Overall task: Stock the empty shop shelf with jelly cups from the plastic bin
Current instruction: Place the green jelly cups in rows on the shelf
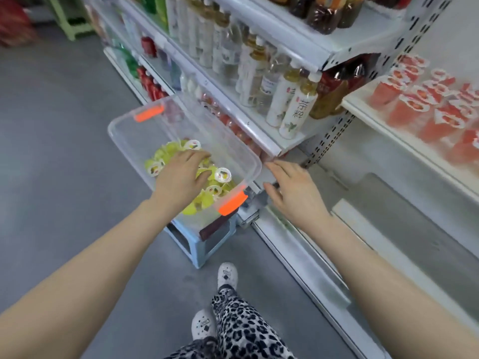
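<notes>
A clear plastic bin (124, 130) with orange latches stands on a light blue stool. Its near half holds several yellow jelly cups (222, 175) with white printed lids. My left hand (181, 174) reaches down into the bin and lies on the pile, fingers bent over the cups; whether it grips one I cannot tell. My right hand (293, 190) hovers just right of the bin's near corner with relaxed fingers and holds nothing. An empty white shelf (404, 216) lies low on the right. Red jelly cups (425, 102) stand in rows on the shelf above it.
The stool (199, 244) stands on the grey floor against the shelf unit. Bottled drinks (285, 99) fill the shelves behind the bin. A perforated upright (334, 136) divides the two shelf bays. My feet in white clogs (226, 275) are below the stool.
</notes>
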